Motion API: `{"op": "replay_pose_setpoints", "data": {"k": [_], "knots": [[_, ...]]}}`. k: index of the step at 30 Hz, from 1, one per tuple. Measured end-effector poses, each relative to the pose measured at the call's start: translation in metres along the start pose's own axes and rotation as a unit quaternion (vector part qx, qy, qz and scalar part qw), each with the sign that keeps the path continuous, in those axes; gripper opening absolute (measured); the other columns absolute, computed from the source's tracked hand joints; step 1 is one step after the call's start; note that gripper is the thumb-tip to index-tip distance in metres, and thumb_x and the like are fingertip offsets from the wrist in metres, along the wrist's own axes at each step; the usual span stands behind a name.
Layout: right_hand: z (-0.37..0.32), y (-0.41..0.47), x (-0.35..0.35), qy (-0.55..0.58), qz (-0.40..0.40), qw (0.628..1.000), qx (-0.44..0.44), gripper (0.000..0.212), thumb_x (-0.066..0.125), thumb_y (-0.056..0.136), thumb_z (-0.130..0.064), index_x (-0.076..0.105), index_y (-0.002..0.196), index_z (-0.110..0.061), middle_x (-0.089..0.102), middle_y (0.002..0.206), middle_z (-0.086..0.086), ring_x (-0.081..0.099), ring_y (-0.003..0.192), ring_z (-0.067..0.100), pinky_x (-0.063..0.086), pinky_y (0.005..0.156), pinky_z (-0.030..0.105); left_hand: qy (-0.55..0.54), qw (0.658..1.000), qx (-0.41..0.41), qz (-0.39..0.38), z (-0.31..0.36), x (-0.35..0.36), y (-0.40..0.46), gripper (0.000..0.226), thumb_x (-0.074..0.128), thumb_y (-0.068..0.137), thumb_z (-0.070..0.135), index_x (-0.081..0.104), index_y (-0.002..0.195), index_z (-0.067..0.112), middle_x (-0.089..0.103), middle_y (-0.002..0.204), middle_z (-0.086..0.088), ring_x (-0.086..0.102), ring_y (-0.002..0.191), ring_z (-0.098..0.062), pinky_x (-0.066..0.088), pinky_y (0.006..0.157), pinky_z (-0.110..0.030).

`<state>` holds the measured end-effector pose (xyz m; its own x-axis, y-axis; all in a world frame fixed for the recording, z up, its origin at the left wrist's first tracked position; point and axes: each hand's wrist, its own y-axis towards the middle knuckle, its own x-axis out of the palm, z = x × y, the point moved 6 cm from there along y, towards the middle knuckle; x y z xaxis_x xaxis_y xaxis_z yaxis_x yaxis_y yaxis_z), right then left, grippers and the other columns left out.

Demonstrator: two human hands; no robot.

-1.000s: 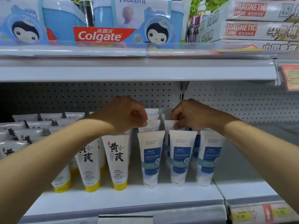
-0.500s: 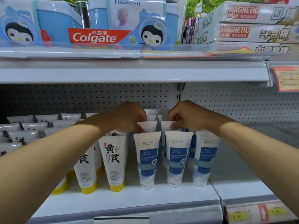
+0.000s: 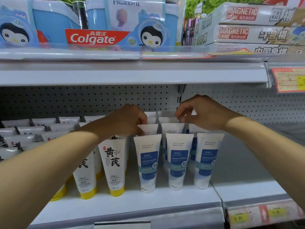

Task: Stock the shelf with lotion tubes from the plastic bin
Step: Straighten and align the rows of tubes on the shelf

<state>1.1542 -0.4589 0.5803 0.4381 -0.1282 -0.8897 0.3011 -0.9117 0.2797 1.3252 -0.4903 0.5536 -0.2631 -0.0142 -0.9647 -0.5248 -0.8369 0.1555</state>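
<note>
Left hand point(image 3: 127, 120) pinches a second-row blue tube point(image 3: 148, 128); right hand point(image 3: 200, 113) pinches another behind, near the shelf point(image 3: 132, 202) back. Seat each upright, caps down, rows aligned. Bin unseen.

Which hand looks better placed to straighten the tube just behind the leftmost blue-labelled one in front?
Probably the left hand: its fingers already pinch the top of that second-row tube. The right hand is busy at the next column's tubes.
</note>
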Motion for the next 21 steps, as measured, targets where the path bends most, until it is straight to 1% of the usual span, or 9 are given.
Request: {"op": "replay_pose_setpoints", "data": {"k": [3, 5, 8, 12, 14, 16, 18, 19, 21], "knots": [[0.003, -0.002, 0.0, 0.0, 0.002, 1.0, 0.008, 0.015, 0.062, 0.088, -0.013, 0.069, 0.092, -0.025, 0.068, 0.097, -0.008, 0.06, 0.088, 0.005, 0.039, 0.074, 0.009, -0.004, 1.0, 0.0, -0.002, 0.0, 0.001, 0.0, 0.011, 0.074, 0.077, 0.019, 0.064, 0.078, 0.024, 0.068, 0.09, 0.006, 0.066, 0.086, -0.011, 0.051, 0.078, -0.022], [0.004, -0.004, 0.0, 0.002, 0.005, 1.0, 0.015, 0.015, 0.061, 0.089, -0.013, 0.069, 0.092, -0.026, 0.068, 0.097, -0.009, 0.059, 0.086, 0.002, 0.037, 0.07, 0.004, -0.003, 1.0, -0.002, 0.0, 0.0, 0.001, 0.001, 0.009, 0.074, 0.077, 0.02, 0.067, 0.083, 0.022, 0.069, 0.092, 0.005, 0.066, 0.087, -0.011, 0.051, 0.079, -0.022], [0.004, -0.007, 0.0, 0.002, 0.006, 1.0, 0.019, 0.016, 0.059, 0.09, -0.013, 0.069, 0.095, -0.025, 0.066, 0.096, -0.01, 0.056, 0.083, -0.003, 0.036, 0.066, 0.003, 0.003, 1.0, -0.011, -0.001, 0.0, 0.002, 0.003, 0.011, 0.074, 0.078, 0.019, 0.069, 0.088, 0.018, 0.069, 0.095, 0.004, 0.065, 0.087, -0.011, 0.05, 0.079, -0.021], [0.002, -0.01, -0.001, 0.0, 0.014, 1.0, 0.01, 0.016, 0.058, 0.091, -0.016, 0.07, 0.095, -0.026, 0.065, 0.094, -0.013, 0.055, 0.082, -0.008, 0.035, 0.066, 0.003, 0.003, 1.0, -0.013, -0.005, -0.002, 0.001, 0.003, 0.011, 0.074, 0.078, 0.02, 0.069, 0.087, 0.018, 0.068, 0.093, 0.005, 0.065, 0.087, -0.011, 0.048, 0.075, -0.019], [0.001, -0.011, -0.002, -0.004, 0.015, 1.0, 0.003, 0.015, 0.057, 0.091, -0.02, 0.07, 0.096, -0.027, 0.066, 0.095, -0.014, 0.056, 0.085, -0.006, 0.034, 0.067, 0.003, 0.006, 1.0, -0.011, -0.012, -0.001, 0.001, 0.002, 0.014, 0.073, 0.078, 0.021, 0.069, 0.092, 0.018, 0.069, 0.097, 0.005, 0.064, 0.088, -0.01, 0.05, 0.078, -0.021], [-0.003, -0.015, -0.001, -0.003, -0.002, 1.0, -0.005, 0.014, 0.058, 0.09, -0.027, 0.07, 0.096, -0.027, 0.067, 0.095, -0.017, 0.058, 0.087, -0.004, 0.036, 0.068, 0.004, -0.001, 1.0, -0.02, -0.011, -0.002, -0.002, 0.0, 0.022, 0.072, 0.079, 0.02, 0.068, 0.1, 0.017, 0.068, 0.103, 0.004, 0.064, 0.093, -0.011, 0.052, 0.087, -0.027], [-0.007, -0.02, 0.002, 0.001, -0.042, 0.999, -0.01, 0.016, 0.062, 0.085, -0.036, 0.071, 0.096, -0.028, 0.067, 0.093, -0.02, 0.06, 0.089, -0.004, 0.04, 0.073, 0.006, -0.033, 0.999, -0.03, 0.014, -0.001, -0.012, -0.006, 0.023, 0.069, 0.081, 0.021, 0.066, 0.104, 0.017, 0.069, 0.102, 0.003, 0.065, 0.094, -0.013, 0.051, 0.091, -0.032], [-0.009, -0.022, 0.005, -0.005, -0.061, 0.998, -0.009, 0.019, 0.066, 0.082, -0.039, 0.07, 0.096, -0.029, 0.066, 0.093, -0.021, 0.059, 0.089, -0.005, 0.042, 0.075, 0.008, -0.046, 0.998, -0.029, 0.036, 0.0, -0.018, -0.01, 0.02, 0.067, 0.083, 0.024, 0.066, 0.102, 0.017, 0.069, 0.098, 0.004, 0.065, 0.092, -0.012, 0.051, 0.091, -0.032], [-0.012, -0.026, 0.009, -0.032, -0.09, 0.995, -0.004, 0.022, 0.072, 0.076, -0.041, 0.069, 0.095, -0.03, 0.067, 0.092, -0.02, 0.06, 0.087, -0.006, 0.047, 0.079, 0.014, -0.039, 0.997, -0.019, 0.071, 0.008, -0.028, -0.022, 0.02, 0.061, 0.086, 0.035, 0.066, 0.096, 0.019, 0.068, 0.093, 0.009, 0.063, 0.088, -0.008, 0.051, 0.085, -0.026]]}}
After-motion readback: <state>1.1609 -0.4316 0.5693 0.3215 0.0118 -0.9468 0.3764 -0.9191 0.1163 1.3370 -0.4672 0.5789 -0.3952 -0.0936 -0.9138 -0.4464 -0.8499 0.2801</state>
